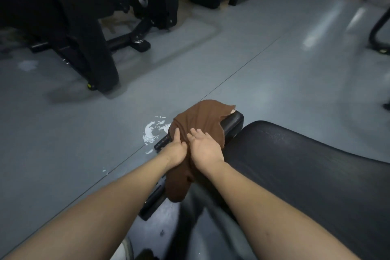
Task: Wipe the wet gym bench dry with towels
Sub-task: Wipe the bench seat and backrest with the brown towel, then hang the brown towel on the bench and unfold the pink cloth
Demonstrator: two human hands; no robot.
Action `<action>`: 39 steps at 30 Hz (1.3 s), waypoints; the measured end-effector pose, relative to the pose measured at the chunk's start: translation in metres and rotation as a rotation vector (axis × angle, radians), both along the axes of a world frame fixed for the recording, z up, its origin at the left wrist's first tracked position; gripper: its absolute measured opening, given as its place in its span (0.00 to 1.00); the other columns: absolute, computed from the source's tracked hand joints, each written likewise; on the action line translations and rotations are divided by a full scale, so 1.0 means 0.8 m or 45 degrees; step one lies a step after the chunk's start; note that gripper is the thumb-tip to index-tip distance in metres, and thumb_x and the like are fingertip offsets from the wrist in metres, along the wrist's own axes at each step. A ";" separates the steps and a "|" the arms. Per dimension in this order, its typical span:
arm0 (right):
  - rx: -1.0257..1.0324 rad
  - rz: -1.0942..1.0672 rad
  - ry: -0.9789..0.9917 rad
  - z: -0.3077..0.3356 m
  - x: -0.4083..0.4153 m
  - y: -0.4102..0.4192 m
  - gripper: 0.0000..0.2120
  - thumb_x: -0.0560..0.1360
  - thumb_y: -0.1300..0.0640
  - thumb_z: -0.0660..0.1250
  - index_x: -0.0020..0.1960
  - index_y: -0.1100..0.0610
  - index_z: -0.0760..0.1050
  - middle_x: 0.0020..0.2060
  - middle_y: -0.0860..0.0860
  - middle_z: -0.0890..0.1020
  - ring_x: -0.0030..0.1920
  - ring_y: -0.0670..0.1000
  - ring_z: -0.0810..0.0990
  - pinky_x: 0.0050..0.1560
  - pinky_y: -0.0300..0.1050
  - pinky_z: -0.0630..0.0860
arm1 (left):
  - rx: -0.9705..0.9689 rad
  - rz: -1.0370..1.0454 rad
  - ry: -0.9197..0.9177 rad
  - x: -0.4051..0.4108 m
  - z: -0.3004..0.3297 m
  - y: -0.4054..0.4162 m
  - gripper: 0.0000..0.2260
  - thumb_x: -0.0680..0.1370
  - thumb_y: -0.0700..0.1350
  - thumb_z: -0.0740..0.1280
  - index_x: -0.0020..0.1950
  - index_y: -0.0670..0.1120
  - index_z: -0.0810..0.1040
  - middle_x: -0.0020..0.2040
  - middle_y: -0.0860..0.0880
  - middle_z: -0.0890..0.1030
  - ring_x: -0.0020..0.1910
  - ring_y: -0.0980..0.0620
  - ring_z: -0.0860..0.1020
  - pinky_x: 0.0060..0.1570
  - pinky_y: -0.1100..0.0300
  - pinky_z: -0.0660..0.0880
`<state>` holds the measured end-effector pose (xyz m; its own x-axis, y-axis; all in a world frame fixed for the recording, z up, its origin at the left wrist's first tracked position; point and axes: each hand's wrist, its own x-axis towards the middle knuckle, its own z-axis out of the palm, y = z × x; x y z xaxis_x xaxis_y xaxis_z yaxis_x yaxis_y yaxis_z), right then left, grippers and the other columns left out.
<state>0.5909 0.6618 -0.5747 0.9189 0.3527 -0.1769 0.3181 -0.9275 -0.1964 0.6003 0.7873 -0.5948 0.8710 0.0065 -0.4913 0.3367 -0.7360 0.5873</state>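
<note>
Both our hands on the brown towel at the end of the bench.

The brown towel [196, 124] lies draped over the narrow black pad [232, 122] at the far end of the bench, bunched under our palms, with one tail hanging down toward us below our wrists. Our right hand [205, 149] rests flat on it, fingers straight and spread, gripping nothing. Our left hand [176, 150] sits just beside it, touching it at the thumb side, with its fingers laid along the cloth; we cannot tell whether they pinch a fold. Just right of our hands the wide black bench seat [306, 175] shows fine droplets on its surface. Left of our hands, the grey floor [84, 133] carries a patch of chipped white paint [155, 131]. Well beyond, black gym machines [84, 27] stand on their frames.
</note>
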 end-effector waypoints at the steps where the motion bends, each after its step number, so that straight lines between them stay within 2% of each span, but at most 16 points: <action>1: 0.064 -0.021 -0.001 0.005 -0.008 -0.002 0.20 0.83 0.61 0.53 0.74 0.58 0.69 0.76 0.56 0.67 0.76 0.56 0.64 0.73 0.49 0.59 | 0.038 -0.060 -0.008 -0.006 0.008 -0.003 0.31 0.85 0.48 0.54 0.83 0.48 0.41 0.79 0.38 0.65 0.75 0.40 0.67 0.72 0.55 0.64; 3: 0.218 -0.119 -0.008 0.019 -0.023 -0.009 0.16 0.82 0.60 0.56 0.64 0.54 0.77 0.63 0.54 0.79 0.64 0.57 0.76 0.61 0.51 0.71 | 0.076 -0.148 -0.051 -0.017 0.023 -0.009 0.28 0.83 0.48 0.58 0.82 0.44 0.55 0.77 0.39 0.68 0.74 0.40 0.69 0.70 0.54 0.67; 5: 0.373 -0.262 -0.007 0.035 -0.038 -0.019 0.14 0.83 0.58 0.57 0.61 0.52 0.79 0.56 0.54 0.82 0.57 0.57 0.79 0.55 0.51 0.74 | 0.059 -0.198 -0.147 -0.026 0.039 -0.010 0.18 0.81 0.48 0.62 0.69 0.44 0.73 0.66 0.41 0.79 0.65 0.41 0.76 0.61 0.55 0.72; 6: 0.434 -0.340 -0.018 0.044 -0.047 -0.025 0.13 0.84 0.57 0.57 0.60 0.52 0.79 0.55 0.54 0.83 0.56 0.58 0.80 0.54 0.52 0.75 | 0.037 -0.210 -0.207 -0.031 0.049 -0.010 0.13 0.80 0.47 0.64 0.62 0.45 0.78 0.61 0.43 0.82 0.61 0.42 0.79 0.57 0.55 0.73; 8: 0.533 -0.487 -0.076 0.062 -0.067 -0.042 0.11 0.83 0.54 0.59 0.60 0.52 0.79 0.53 0.55 0.83 0.54 0.59 0.80 0.52 0.52 0.76 | -0.009 -0.223 -0.335 -0.041 0.072 -0.007 0.06 0.79 0.47 0.67 0.54 0.50 0.81 0.55 0.48 0.84 0.57 0.46 0.80 0.56 0.56 0.74; 10: 0.604 -0.555 -0.141 0.081 -0.085 -0.060 0.10 0.82 0.52 0.63 0.59 0.51 0.79 0.53 0.54 0.84 0.54 0.58 0.80 0.52 0.50 0.75 | -0.038 -0.240 -0.447 -0.052 0.097 -0.005 0.02 0.78 0.48 0.70 0.48 0.54 0.82 0.53 0.52 0.85 0.55 0.50 0.80 0.55 0.59 0.74; 14: 0.672 -0.595 -0.227 0.129 -0.125 -0.091 0.07 0.79 0.49 0.68 0.54 0.49 0.80 0.49 0.48 0.84 0.52 0.53 0.80 0.51 0.47 0.76 | -0.049 -0.336 -0.581 -0.080 0.154 -0.017 0.01 0.77 0.51 0.71 0.45 0.57 0.81 0.47 0.56 0.85 0.51 0.53 0.80 0.53 0.57 0.75; 18: 0.644 -0.637 -0.286 0.188 -0.166 -0.130 0.08 0.76 0.46 0.70 0.47 0.50 0.79 0.43 0.47 0.84 0.48 0.53 0.80 0.49 0.49 0.77 | -0.088 -0.449 -0.719 -0.105 0.222 -0.039 0.04 0.76 0.52 0.72 0.42 0.58 0.81 0.46 0.57 0.85 0.51 0.53 0.81 0.51 0.58 0.75; 21: 0.642 -0.667 -0.357 0.241 -0.200 -0.166 0.09 0.74 0.45 0.73 0.40 0.46 0.75 0.37 0.44 0.81 0.44 0.51 0.79 0.46 0.47 0.75 | -0.066 -0.479 -0.819 -0.125 0.271 -0.060 0.05 0.75 0.56 0.74 0.42 0.58 0.81 0.46 0.56 0.85 0.50 0.53 0.81 0.48 0.59 0.73; 23: 0.622 -0.662 -0.415 0.274 -0.227 -0.191 0.11 0.74 0.47 0.74 0.37 0.45 0.74 0.34 0.44 0.79 0.42 0.51 0.78 0.43 0.47 0.73 | -0.029 -0.507 -0.879 -0.141 0.299 -0.078 0.07 0.74 0.59 0.73 0.43 0.59 0.80 0.47 0.55 0.85 0.51 0.52 0.80 0.49 0.58 0.74; 26: 0.511 -0.667 -0.509 0.317 -0.273 -0.227 0.08 0.76 0.45 0.72 0.43 0.48 0.80 0.38 0.47 0.83 0.45 0.52 0.80 0.45 0.47 0.75 | 0.085 -0.575 -0.996 -0.171 0.340 -0.110 0.10 0.74 0.63 0.72 0.45 0.58 0.81 0.48 0.55 0.84 0.54 0.50 0.79 0.50 0.57 0.74; 29: 0.329 -0.688 -0.636 0.352 -0.324 -0.259 0.10 0.79 0.44 0.67 0.52 0.49 0.84 0.45 0.51 0.86 0.49 0.55 0.81 0.47 0.48 0.75 | 0.117 -0.700 -1.087 -0.204 0.379 -0.145 0.13 0.75 0.63 0.71 0.46 0.55 0.80 0.49 0.56 0.81 0.55 0.51 0.77 0.49 0.56 0.72; 33: 0.178 -0.705 -0.824 0.390 -0.394 -0.303 0.11 0.81 0.46 0.65 0.54 0.49 0.84 0.45 0.50 0.86 0.49 0.55 0.82 0.48 0.48 0.74 | 0.039 -0.867 -1.211 -0.249 0.430 -0.198 0.12 0.74 0.61 0.73 0.43 0.54 0.79 0.51 0.56 0.76 0.52 0.53 0.76 0.46 0.55 0.70; 36: 0.211 -0.867 -0.870 0.421 -0.448 -0.333 0.10 0.81 0.46 0.64 0.53 0.47 0.83 0.46 0.47 0.84 0.49 0.52 0.80 0.48 0.49 0.74 | -0.148 -1.001 -1.158 -0.283 0.471 -0.237 0.15 0.72 0.57 0.77 0.36 0.53 0.74 0.51 0.55 0.81 0.50 0.52 0.79 0.50 0.53 0.76; 37: 0.271 -0.940 -0.874 0.433 -0.465 -0.343 0.10 0.81 0.46 0.64 0.52 0.47 0.82 0.46 0.47 0.84 0.49 0.52 0.79 0.49 0.49 0.75 | -0.177 -1.047 -1.130 -0.295 0.486 -0.251 0.16 0.72 0.56 0.77 0.36 0.51 0.72 0.48 0.54 0.82 0.48 0.51 0.80 0.49 0.52 0.77; 39: 0.402 -1.038 -0.883 0.459 -0.495 -0.362 0.09 0.80 0.47 0.65 0.50 0.49 0.82 0.44 0.47 0.85 0.48 0.52 0.80 0.51 0.50 0.77 | -0.176 -1.136 -1.125 -0.325 0.516 -0.277 0.19 0.72 0.55 0.77 0.36 0.48 0.70 0.38 0.51 0.80 0.40 0.51 0.77 0.38 0.55 0.73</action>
<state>0.1948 0.3724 -0.2073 0.7608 -0.4625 0.4553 -0.2310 -0.8486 -0.4760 0.3401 0.5656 -0.1817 0.5767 -0.7561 0.3094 -0.7898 -0.4192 0.4478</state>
